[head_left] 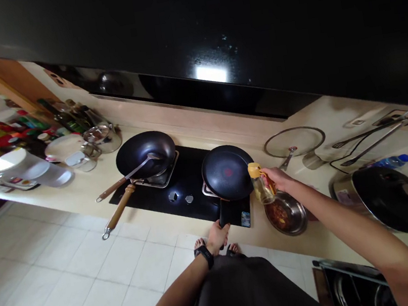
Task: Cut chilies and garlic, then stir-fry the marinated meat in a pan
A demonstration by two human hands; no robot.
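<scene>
My left hand [218, 236] is wrapped round the black handle of a frying pan [225, 170], which sits on the right burner of the black hob [197, 174]. In my right hand [277, 179] is an oil bottle [261, 185] of clear glass with a yellow cap and handle, part filled with pale liquid. It is held upright or nearly so, at the pan's right edge. Below the bottle stands a steel bowl [292, 214] of reddish-brown food in sauce. On the left burner rests a wok [143, 154] with a wooden-handled spatula [127, 177] lying in it.
A glass lid [294, 142] leans at the back wall. To the right are a rice cooker [391, 201], a plastic bottle [393, 161] and long utensils [371, 143]. Bottles and jars [64, 117] crowd the left counter. The dark range hood [188, 48] hangs overhead.
</scene>
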